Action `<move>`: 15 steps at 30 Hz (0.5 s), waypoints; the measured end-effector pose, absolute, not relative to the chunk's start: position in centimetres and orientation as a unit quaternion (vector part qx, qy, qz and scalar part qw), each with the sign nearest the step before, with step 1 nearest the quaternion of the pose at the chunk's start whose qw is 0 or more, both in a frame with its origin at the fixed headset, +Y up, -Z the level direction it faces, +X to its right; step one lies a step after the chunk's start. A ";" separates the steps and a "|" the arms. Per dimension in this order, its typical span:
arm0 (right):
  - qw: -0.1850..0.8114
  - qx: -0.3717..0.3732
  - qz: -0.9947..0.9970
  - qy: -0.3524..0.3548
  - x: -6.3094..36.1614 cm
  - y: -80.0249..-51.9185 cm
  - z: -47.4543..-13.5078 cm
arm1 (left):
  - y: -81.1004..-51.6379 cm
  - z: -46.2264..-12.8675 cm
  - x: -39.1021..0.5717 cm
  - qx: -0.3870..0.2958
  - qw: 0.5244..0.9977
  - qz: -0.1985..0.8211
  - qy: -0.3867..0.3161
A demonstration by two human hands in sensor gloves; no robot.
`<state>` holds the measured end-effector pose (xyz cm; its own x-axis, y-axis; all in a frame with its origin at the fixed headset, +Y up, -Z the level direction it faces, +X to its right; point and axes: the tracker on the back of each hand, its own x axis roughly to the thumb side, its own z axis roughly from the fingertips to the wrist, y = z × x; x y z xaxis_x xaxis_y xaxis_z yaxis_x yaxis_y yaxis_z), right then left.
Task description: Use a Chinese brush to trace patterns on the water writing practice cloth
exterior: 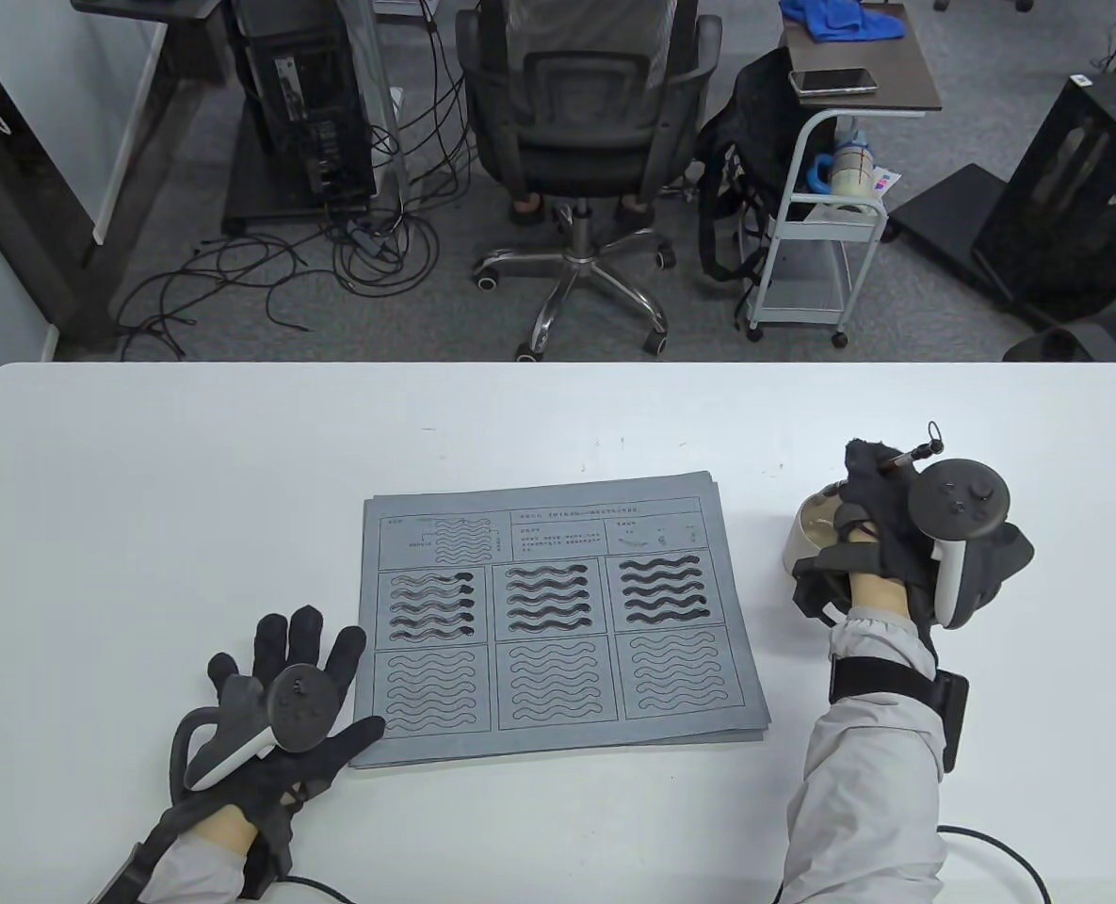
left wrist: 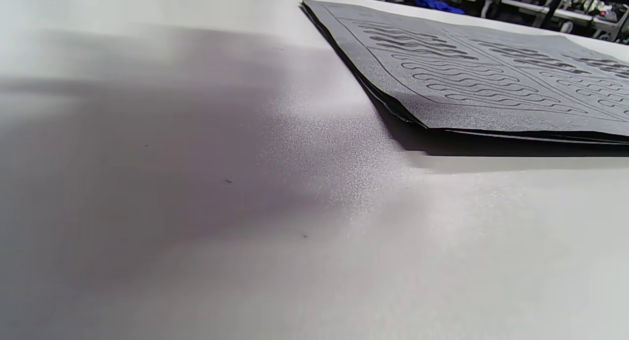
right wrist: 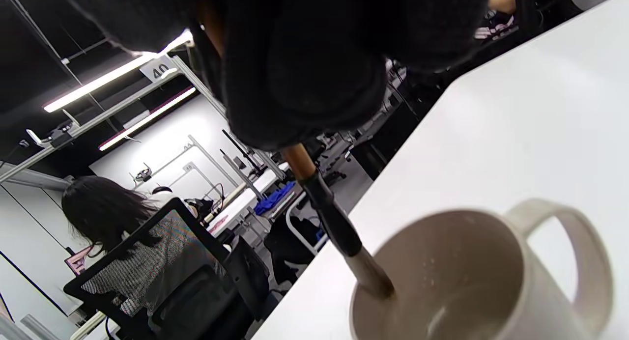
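Practice cloth [exterior: 558,617] on table [exterior: 190,490], centre, slightly near side. Left hand [exterior: 280,706] flat on table at cloth's near-left corner, thumb touching cloth edge. Mug [exterior: 810,537] on table right of cloth, well apart from it. Right hand [exterior: 882,546] over mug, holding brush [right wrist: 339,227]; brush tip inside mug at rim. Office chair [exterior: 581,151] beyond far table edge, centre. Small cart [exterior: 826,188] right of chair.

Grey cloth [exterior: 558,612] flat; brush [right wrist: 339,227] in mug [right wrist: 491,281]
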<state>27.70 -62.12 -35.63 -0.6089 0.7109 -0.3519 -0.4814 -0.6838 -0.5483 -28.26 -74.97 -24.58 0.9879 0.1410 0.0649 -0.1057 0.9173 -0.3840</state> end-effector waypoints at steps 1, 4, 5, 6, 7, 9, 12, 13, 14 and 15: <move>0.333 -0.281 0.876 -0.205 27.8 -62.0 -35.6 | -75.0 -24.6 -28.3 -0.193 0.978 0.064 -0.046; 0.315 -0.287 0.881 -0.204 28.0 -62.0 -35.4 | -75.0 -24.6 -28.3 -0.195 0.978 0.065 -0.044; 0.316 -0.290 0.880 -0.205 28.2 -62.0 -35.3 | -75.0 -24.6 -28.3 -0.196 0.977 0.065 -0.044; 0.317 -0.293 0.878 -0.207 28.3 -62.0 -35.2 | -75.0 -24.6 -28.3 -0.197 0.977 0.066 -0.044; 0.313 -0.295 0.878 -0.210 28.4 -62.0 -35.1 | -75.0 -24.6 -28.3 -0.198 0.977 0.066 -0.043; 0.298 -0.299 0.882 -0.208 28.6 -61.9 -34.9 | -75.0 -24.6 -28.3 -0.200 0.977 0.067 -0.043; 0.277 -0.300 0.888 -0.211 28.8 -61.8 -34.6 | -75.0 -24.6 -28.3 -0.202 0.976 0.067 -0.043; 0.270 -0.299 0.891 -0.211 28.9 -61.7 -34.5 | -75.0 -24.6 -28.3 -0.202 0.976 0.068 -0.043; 0.263 -0.298 0.893 -0.212 28.9 -61.6 -34.3 | -75.0 -24.6 -28.3 -0.203 0.976 0.068 -0.043; 0.257 -0.297 0.894 -0.213 28.9 -61.5 -34.2 | -75.0 -24.6 -28.3 -0.203 0.976 0.068 -0.043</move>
<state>28.93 -61.46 -34.25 -0.6908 0.5868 -0.4225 -0.3333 -0.7769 -0.5341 -28.33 -75.02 -24.60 0.9871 0.1496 0.0565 -0.1146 0.9084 -0.4022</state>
